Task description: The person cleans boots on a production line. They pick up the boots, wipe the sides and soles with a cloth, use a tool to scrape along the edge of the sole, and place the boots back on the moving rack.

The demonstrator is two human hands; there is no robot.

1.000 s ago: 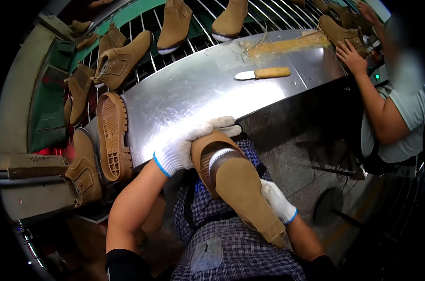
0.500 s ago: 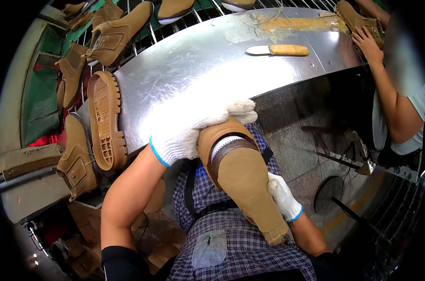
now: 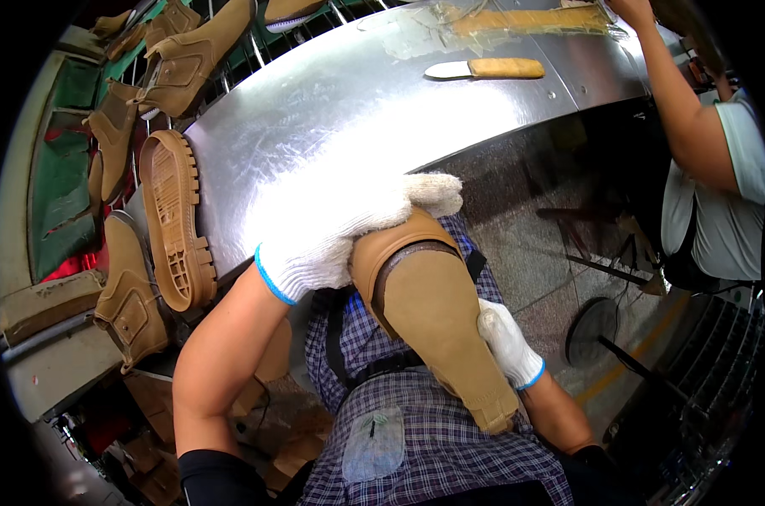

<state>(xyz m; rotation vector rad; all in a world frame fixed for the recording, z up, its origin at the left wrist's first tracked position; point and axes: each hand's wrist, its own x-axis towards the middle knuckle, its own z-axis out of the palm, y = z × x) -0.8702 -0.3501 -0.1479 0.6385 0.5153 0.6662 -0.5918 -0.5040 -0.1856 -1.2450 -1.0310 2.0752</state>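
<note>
I hold a tan boot [image 3: 441, 329] over my lap, its heel end toward me and its toe away. A brown rubber sole [image 3: 376, 250] wraps round the toe end; the rest of the sole is hidden underneath. My left hand [image 3: 361, 223], in a white knit glove with a blue cuff, is closed round the sole at the toe, fingertips past its far side. My right hand [image 3: 509, 344], in a matching glove, grips the boot's right side, thumb on top and fingers hidden below.
A knife [image 3: 484, 69] with a wooden handle lies on the metal table [image 3: 315, 110]. Another brown sole [image 3: 173, 219] leans at the table's left end. Several tan boots [image 3: 184, 67] stand on the rack at the left. A co-worker's arm [image 3: 682, 101] reaches in at the upper right.
The white stitched strip between toe and sole has gone from sight; the sole's rim now sits closer round the toe. The view has shifted slightly. The co-worker's hand and boot have moved up, mostly out of view.
</note>
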